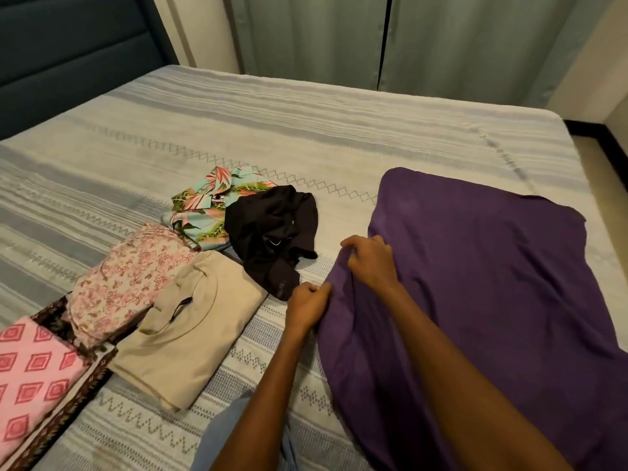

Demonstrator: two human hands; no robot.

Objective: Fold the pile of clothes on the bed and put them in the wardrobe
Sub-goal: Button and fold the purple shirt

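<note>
Folding goes well if both hands, the left hand (307, 304) and right hand (368, 260), each pinching with curled fingers the near-left edge of the purple garment (475, 283) spread on the bed (306, 130), pull this edge straight and carry it evenly across.

No words, brands or numbers can be read anywhere in the view. The crumpled black garment (272, 237) lying left of the spread purple cloth (475, 300) carries a tiny pale mark, possibly a logo, too small to read.
</note>
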